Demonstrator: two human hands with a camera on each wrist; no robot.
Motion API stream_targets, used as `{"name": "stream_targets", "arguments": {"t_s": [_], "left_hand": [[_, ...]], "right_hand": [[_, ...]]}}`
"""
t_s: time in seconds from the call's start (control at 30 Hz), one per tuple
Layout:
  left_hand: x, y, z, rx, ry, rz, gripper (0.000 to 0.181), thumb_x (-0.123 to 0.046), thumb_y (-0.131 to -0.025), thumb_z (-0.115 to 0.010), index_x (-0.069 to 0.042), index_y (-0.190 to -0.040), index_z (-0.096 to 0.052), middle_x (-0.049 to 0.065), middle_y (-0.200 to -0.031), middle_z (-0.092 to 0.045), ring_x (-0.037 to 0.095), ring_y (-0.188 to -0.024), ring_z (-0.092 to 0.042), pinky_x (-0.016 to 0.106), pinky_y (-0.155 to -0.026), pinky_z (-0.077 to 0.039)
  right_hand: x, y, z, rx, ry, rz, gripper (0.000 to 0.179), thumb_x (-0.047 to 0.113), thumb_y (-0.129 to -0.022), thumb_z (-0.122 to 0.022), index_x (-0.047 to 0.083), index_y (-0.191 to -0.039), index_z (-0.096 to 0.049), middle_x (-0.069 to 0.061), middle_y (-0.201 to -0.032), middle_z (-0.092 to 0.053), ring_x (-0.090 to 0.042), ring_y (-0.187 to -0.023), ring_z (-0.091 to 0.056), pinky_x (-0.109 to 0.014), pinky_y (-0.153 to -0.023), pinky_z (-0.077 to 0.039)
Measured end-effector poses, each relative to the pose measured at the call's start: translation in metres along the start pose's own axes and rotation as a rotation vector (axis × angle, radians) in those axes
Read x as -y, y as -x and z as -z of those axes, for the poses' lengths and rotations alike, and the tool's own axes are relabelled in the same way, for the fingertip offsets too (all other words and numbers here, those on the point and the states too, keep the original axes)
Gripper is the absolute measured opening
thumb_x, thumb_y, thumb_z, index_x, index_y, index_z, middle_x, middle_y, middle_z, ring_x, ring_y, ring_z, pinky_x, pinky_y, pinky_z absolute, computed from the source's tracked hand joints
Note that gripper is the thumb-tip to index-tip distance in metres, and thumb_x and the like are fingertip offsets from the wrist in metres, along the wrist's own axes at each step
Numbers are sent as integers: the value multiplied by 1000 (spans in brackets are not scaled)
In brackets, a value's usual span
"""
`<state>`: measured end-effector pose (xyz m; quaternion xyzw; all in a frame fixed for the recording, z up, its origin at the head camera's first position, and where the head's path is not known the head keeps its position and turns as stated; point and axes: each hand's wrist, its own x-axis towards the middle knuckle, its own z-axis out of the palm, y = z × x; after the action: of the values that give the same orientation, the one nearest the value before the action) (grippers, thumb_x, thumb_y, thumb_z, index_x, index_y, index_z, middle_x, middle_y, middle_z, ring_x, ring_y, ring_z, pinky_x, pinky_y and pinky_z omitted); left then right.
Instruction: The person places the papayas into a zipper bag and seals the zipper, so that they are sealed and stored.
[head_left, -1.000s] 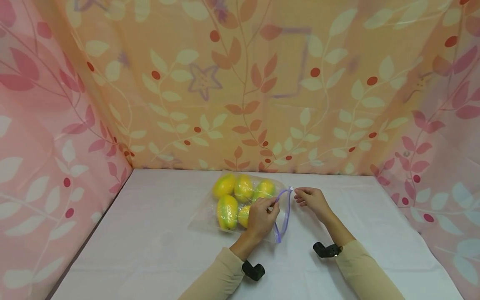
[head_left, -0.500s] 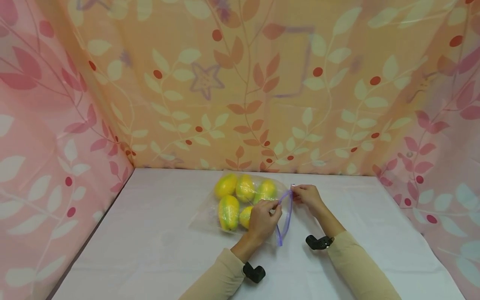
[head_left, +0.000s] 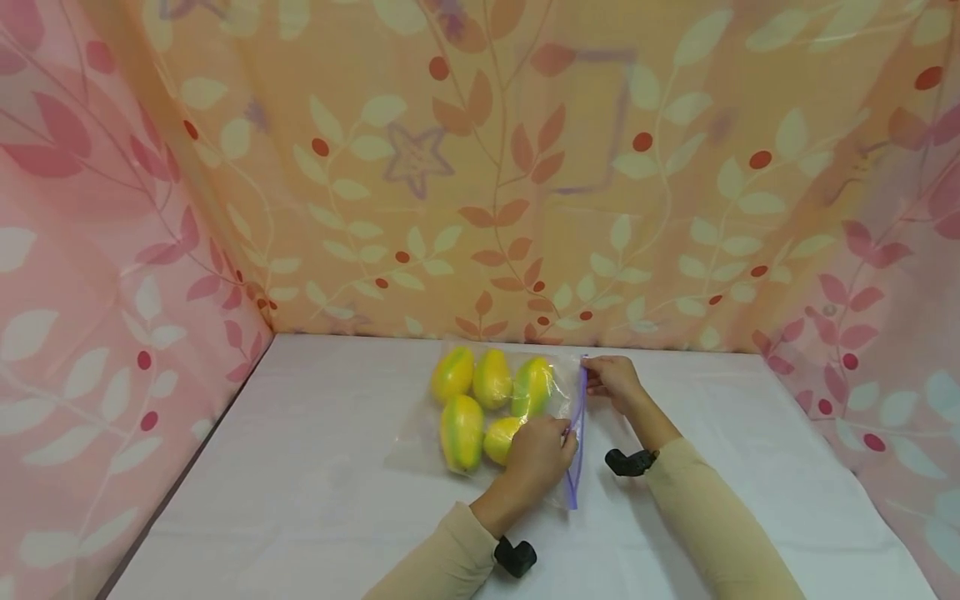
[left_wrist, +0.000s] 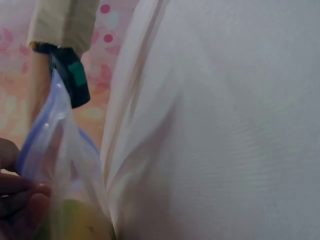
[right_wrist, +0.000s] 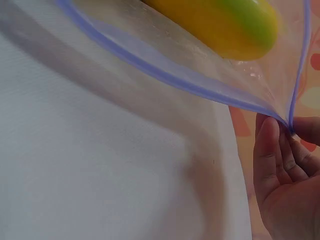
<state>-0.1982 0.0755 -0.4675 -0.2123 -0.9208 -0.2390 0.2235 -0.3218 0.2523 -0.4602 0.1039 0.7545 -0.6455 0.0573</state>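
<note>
Several yellow-green mangoes [head_left: 492, 379] lie inside a clear zip bag [head_left: 557, 408] on the white table. Its mouth, edged by a purple zip strip [head_left: 579, 442], faces right. My left hand [head_left: 536, 454] pinches the mouth's edge around its middle and covers part of one mango. At the far corner of the mouth, my right hand [head_left: 613, 379] pinches the end of the zip. In the right wrist view the two purple edges [right_wrist: 165, 75] spread apart from the corner held by the thumb and fingers [right_wrist: 270, 145]. The left wrist view catches only some left-hand fingers [left_wrist: 35, 200].
A white cloth [head_left: 300, 467] covers the table. Floral curtains [head_left: 480, 167] stand behind it and along both sides. Each wrist carries a black camera, the right one [head_left: 630, 462] and the left one [head_left: 516, 557].
My right hand has come in, taken hold of the bag's far corner and moved slightly away from me. My left hand has shifted right and nearer. The looped mouth has been pulled almost straight.
</note>
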Motion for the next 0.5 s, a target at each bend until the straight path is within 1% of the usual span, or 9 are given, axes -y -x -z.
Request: {"name": "stream_targets", "arguments": {"t_s": [0.1, 0.2, 0.27, 0.3, 0.37, 0.43, 0.5], "left_hand": [[-3, 2, -2, 28, -65, -18, 15, -26, -86, -69, -15, -81, -76, -3, -67, -63, 13, -63, -59, 23, -52, -44], [-5, 3, -2, 55, -131, -47, 17, -28, -87, -69, -15, -79, -75, -3, -69, -62, 13, -65, -58, 24, -52, -45], [-6, 2, -1, 84, -151, -65, 18, -30, -87, -69, -15, -79, -75, -3, -70, -61, 13, -66, -57, 24, -52, -46], [-6, 1, 0, 106, -144, -67, 19, -30, -87, -69, -15, -79, -75, -2, -69, -61, 13, -66, -57, 24, -52, -45], [-6, -3, 3, 167, -92, -51, 21, -30, -88, -67, -14, -79, -76, -2, -70, -62, 13, -65, -57, 24, -53, -46], [-4, -8, 7, 235, -4, -9, 22, -30, -90, -65, -13, -84, -77, -1, -73, -65, 12, -67, -60, 24, -57, -48], [-1, -14, 11, 297, 92, 41, 22, -29, -91, -63, -12, -91, -78, -1, -82, -71, 12, -74, -65, 24, -64, -51]], "right_hand": [[1, -5, -1, -5, -31, -33, 27, 14, -94, -60, -9, -108, -62, 2, -62, -62, -8, -53, -61, -23, -55, -55], [1, -9, -3, -16, -41, -65, 21, 15, -94, -61, -5, -103, -63, 2, -62, -62, -8, -53, -62, -23, -54, -55], [2, -12, -3, -15, -39, -78, 19, 15, -94, -61, -2, -100, -63, 3, -63, -61, -8, -53, -61, -23, -55, -55], [2, -12, -3, -10, -39, -80, 19, 16, -94, -61, -2, -100, -63, 3, -63, -61, -8, -53, -61, -23, -55, -55], [1, -14, -3, -5, -41, -76, 20, 17, -94, -61, -2, -101, -63, 3, -65, -61, -8, -55, -61, -23, -55, -55], [-2, -14, -3, 1, -42, -69, 22, 17, -95, -61, -3, -103, -63, 3, -67, -61, -9, -56, -60, -23, -56, -55], [-5, -13, -2, -1, -45, -63, 24, 17, -95, -61, -5, -104, -63, 2, -67, -61, -9, -57, -60, -23, -56, -55]]}}
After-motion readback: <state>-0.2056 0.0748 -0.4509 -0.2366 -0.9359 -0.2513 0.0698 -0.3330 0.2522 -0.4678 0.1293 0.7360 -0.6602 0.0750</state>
